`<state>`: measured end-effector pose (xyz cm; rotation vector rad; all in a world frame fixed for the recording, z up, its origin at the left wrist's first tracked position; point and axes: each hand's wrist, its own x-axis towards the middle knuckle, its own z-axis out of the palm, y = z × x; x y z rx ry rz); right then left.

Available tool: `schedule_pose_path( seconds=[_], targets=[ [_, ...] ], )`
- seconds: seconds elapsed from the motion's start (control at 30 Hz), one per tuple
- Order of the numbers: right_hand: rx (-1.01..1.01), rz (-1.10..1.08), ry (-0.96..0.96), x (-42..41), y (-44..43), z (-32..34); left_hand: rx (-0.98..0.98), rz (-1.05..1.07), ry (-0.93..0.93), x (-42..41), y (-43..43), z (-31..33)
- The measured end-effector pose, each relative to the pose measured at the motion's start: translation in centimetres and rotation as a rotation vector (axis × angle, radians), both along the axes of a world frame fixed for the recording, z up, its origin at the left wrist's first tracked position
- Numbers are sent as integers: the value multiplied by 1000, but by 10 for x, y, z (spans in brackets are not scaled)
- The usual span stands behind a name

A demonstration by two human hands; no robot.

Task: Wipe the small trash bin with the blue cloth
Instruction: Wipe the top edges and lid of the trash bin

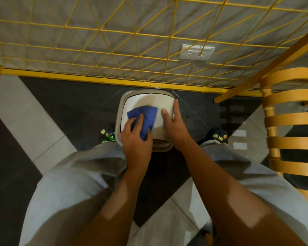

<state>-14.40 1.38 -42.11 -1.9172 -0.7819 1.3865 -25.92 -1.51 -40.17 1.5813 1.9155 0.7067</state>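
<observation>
Between the feet [215, 135], the left hand [137, 141] grips the soft blue cloth [147, 115] on the small white plastic trash bin [149, 101]; the right hand [175, 126] clasps its light, probably slippery edge.

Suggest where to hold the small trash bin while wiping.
Grip the small trash bin by its right edge, from the right, thumb on the lid, fingers down the side, like the right hand. The left hand and blue cloth occupy the lid's left.
</observation>
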Motion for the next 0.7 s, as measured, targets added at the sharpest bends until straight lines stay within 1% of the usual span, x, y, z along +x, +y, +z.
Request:
schedule_pose_path(
  seconds=[0.07,0.13,0.2,0.3,0.33,0.47,0.53,0.63,0.7],
  targets=[
    [-34,11,-20,0,1,0,-86,155,-48,-12,3,-3],
    [-41,9,-32,-2,1,0,-139,225,-58,-15,2,-1],
    [-42,-6,-27,-3,2,0,-107,148,-38,-5,-7,7],
    [0,-47,19,-2,2,2,-35,-44,-14,16,-32,13],
    [12,-56,34,-2,2,2,-20,-60,-9,19,-37,12],
    [-23,-33,7,-2,2,2,-53,104,-13,14,-19,8],
    [-37,-26,-12,-2,2,1,-78,154,-12,6,-1,7],
    [-44,-16,-42,-1,3,2,-162,181,-10,-8,26,2],
    [-53,2,-48,0,3,2,-265,211,-27,-18,43,-3]
  ],
)
